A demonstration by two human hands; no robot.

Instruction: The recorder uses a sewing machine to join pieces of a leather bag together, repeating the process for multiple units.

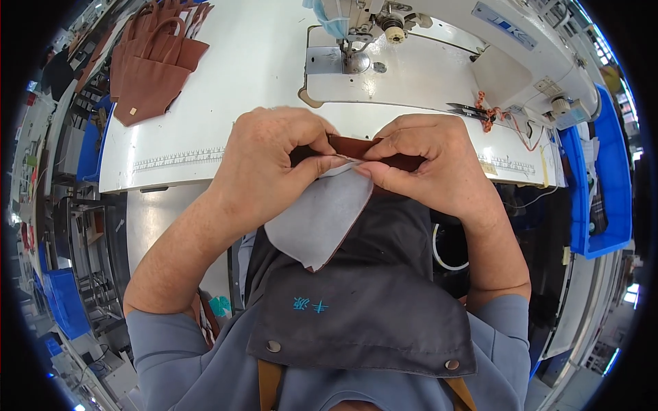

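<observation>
head view. apron [363, 315], dark grey, lower centre of the frame, nearest the camera, with snaps at its lower corners.

leather piece [322, 219]: brown with a pale grey underside, centre of the frame, just above the apron. its brown top edge runs left to right between both hands, level with the table edge; the grey flap hangs from that edge toward lower left. it lies between the hands, neither one nearer.

left hand [271, 161]: centre left, forearm coming up from lower left. fingers curled, thumb and forefinger closed in a pinch on the left end of the top edge, knuckles up.

right hand [432, 164]: centre right, forearm coming up from lower right. fingers bent, thumb and fingertips pinched on the right part of the same edge, meeting the left hand's pinch at the middle.

table [226, 89]: white, upper half of the frame, ruler strip along its near edge.

sewing machine [425, 48]: white, upper centre to upper right, well above the hands.

bags [154, 65]: brown stack with handles, upper left on the table.

scissors [469, 109]: upper right, near the machine base.

bin [610, 178]: blue, right edge.
</observation>
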